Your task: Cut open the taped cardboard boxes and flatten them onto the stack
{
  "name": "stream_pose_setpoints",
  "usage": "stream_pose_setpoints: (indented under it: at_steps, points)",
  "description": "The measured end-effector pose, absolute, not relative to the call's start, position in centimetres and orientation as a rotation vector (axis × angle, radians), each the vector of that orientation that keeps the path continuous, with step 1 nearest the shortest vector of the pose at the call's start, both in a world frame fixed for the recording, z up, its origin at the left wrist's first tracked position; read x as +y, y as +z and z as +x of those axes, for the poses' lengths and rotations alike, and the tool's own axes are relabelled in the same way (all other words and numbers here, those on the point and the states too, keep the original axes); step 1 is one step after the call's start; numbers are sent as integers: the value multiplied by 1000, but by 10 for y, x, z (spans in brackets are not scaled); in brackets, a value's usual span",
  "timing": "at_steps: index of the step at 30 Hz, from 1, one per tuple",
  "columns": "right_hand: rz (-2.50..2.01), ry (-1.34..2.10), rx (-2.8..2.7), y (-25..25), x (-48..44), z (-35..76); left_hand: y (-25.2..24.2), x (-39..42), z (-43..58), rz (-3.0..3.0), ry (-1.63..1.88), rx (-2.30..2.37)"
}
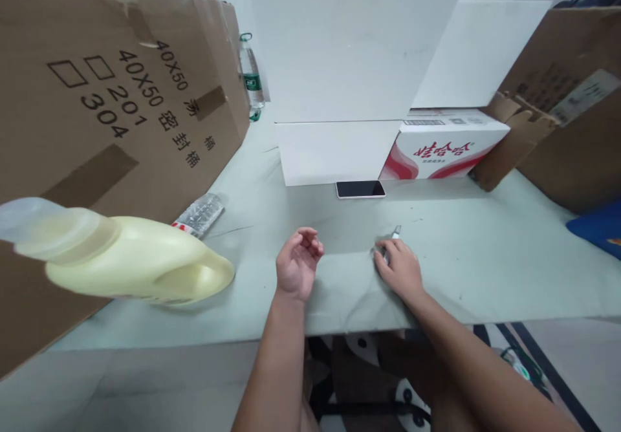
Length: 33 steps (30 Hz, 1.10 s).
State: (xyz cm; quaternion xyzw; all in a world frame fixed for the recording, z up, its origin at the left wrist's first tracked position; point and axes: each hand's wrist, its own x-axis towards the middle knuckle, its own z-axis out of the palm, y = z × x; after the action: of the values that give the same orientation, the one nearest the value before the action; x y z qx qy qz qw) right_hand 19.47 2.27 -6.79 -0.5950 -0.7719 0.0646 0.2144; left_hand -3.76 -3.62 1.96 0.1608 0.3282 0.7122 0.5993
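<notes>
My left hand [299,264] is raised palm up above the near part of the table, its fingers loosely curled and apart, with nothing in it. Resting on the tabletop to the right, my right hand [400,267] has its fingers closed around a small silvery thing that looks like a nail clipper [396,231]. Only its narrow metal end and a bit near the fingertips show; the rest is hidden by the fingers. Beyond both hands a phone [360,189] with a dark screen lies flat at the foot of a white panel [339,154].
A pale yellow jug [140,257] stands close on the left, near a crumpled plastic bottle [201,215] and a large cardboard box [121,115]. Farther back are a water bottle [251,79] and a red-and-white carton [446,154]. Another cardboard box [577,141] bounds the right.
</notes>
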Motion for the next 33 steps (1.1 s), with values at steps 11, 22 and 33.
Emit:
stream_pose_setpoints:
  at_steps: [11,22,33]
  points:
    - [-1665,213,-2128,-61,21,194,19,-30,-26,374,1619,786]
    - [-1695,277,-2156,-54,23,192,16,-23,-16,376,1583,795]
    - [-1692,385,-2223,-37,25,198,11,-6,-6,367,1618,926]
